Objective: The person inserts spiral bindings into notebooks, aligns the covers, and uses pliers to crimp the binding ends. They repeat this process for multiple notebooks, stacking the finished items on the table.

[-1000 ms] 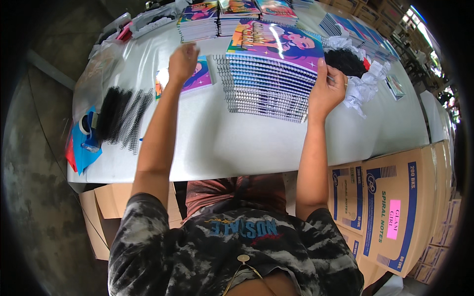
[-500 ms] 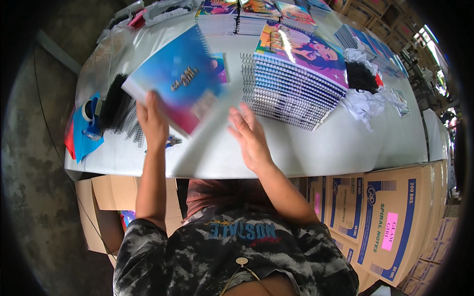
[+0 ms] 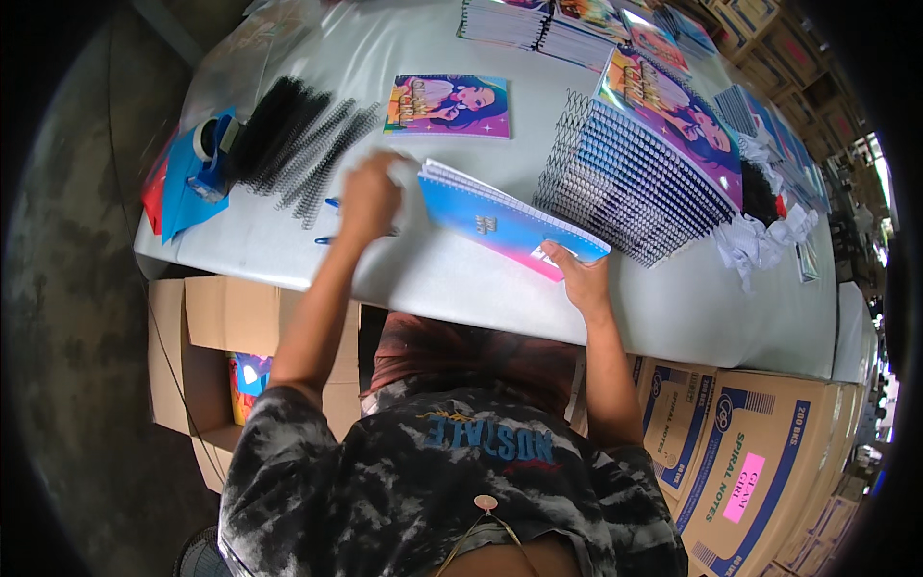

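My right hand (image 3: 583,281) grips the right end of a blue-and-pink spiral notebook (image 3: 490,227), thumb on its cover. The notebook is tilted up on its long edge near the table's front, its page edges showing along the top. My left hand (image 3: 373,198) is just off the notebook's left end, its fingers smeared by motion. Beside that hand lie blue-handled pliers (image 3: 327,240), partly hidden by the arm. Loose black spiral coils (image 3: 336,154) and a dense black bundle of coils (image 3: 277,133) are to its left.
A purple-covered notebook (image 3: 448,108) lies flat beyond my hands. At right stands a tall stack of spiral notebooks (image 3: 644,178), with crumpled white paper (image 3: 755,248) beside it. A blue tape dispenser (image 3: 213,159) sits at left. Cardboard boxes (image 3: 750,462) stand below the table's front edge.
The notebook has passed from my left hand to my right, which was open before. It has turned and come down closer to the table. My left hand has let go; the view has shifted.
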A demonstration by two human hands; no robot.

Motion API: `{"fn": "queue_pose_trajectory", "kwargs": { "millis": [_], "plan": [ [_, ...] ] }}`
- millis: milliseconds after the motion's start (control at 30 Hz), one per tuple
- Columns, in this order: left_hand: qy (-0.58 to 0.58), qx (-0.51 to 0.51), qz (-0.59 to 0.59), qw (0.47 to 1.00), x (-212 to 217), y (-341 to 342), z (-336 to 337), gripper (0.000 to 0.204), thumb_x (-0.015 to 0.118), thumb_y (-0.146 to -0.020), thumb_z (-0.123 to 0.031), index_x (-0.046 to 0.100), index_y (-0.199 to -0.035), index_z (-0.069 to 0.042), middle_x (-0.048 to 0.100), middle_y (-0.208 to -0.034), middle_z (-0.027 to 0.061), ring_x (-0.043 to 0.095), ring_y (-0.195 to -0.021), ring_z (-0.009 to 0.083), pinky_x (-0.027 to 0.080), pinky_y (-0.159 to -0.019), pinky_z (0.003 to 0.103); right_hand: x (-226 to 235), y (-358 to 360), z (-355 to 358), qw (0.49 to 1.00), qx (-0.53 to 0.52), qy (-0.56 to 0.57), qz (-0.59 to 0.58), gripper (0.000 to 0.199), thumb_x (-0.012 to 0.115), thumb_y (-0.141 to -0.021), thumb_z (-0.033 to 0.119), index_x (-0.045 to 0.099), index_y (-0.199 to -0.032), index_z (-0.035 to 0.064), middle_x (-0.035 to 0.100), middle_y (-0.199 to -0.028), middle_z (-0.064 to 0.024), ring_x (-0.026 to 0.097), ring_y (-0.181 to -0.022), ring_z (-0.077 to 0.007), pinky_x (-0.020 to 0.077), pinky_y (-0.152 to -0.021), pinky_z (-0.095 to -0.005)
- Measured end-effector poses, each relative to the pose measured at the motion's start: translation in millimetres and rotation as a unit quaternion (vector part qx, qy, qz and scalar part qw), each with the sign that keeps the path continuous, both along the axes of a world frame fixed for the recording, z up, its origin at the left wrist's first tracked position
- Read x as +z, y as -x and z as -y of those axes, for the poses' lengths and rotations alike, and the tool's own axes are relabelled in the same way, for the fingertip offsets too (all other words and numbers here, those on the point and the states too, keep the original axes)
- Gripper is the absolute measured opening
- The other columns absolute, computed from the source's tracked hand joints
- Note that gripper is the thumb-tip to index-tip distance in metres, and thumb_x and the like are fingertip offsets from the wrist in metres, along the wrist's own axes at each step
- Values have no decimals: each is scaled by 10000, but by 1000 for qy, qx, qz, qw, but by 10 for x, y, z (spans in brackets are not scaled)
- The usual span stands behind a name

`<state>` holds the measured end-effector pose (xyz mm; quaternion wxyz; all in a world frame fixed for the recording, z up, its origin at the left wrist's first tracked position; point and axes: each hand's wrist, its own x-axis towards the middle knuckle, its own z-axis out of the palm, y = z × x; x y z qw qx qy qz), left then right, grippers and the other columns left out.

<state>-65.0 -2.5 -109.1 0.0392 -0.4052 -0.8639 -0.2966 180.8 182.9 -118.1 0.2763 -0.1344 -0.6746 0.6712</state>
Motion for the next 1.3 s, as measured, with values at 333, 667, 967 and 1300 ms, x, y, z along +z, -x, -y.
{"fn": "queue_pose_trajectory", "kwargs": {
  "millis": [333, 667, 967, 1300],
  "plan": [
    [-32, 176, -169, 969, 439, 1019, 393, 255, 533, -855, -276, 654, -961, -79, 623, -962, 141, 603, -851, 305, 476, -695, 374, 155, 17, 10, 998, 9, -64, -25, 253, 628, -832, 37, 612, -1075, -32, 654, -989, -66, 578, -877, -94, 468, -805, -235],
    [-79, -151, 228, 959, 631, -76, 146, 374, 476, -933, -372, 574, -898, -13, 495, -689, 42, 422, -662, 107, 388, -649, 253, 185, 75, -38, 998, -7, -52, -37, 268, 623, -825, 2, 608, -1089, -38, 651, -990, -64, 575, -857, -76, 469, -781, -217],
    [-50, -113, 369, 921, 712, -92, 30, 470, 439, -940, -411, 568, -735, -8, 369, -539, -11, 324, -532, 78, 296, -510, 230, 173, 74, -11, 986, -21, -150, -76, 253, 607, -803, -65, 620, -1056, -49, 652, -1025, -133, 614, -908, -138, 486, -799, -244],
    [-39, -89, 641, 761, 925, 137, -80, 427, 449, -937, -417, 449, -646, -105, 297, -463, -73, 225, -381, 24, 163, -346, 189, 123, 113, -48, 969, 2, -207, -136, 290, 588, -767, -120, 623, -1046, -50, 637, -1053, -173, 620, -991, -220, 496, -846, -286]
  ]
}}
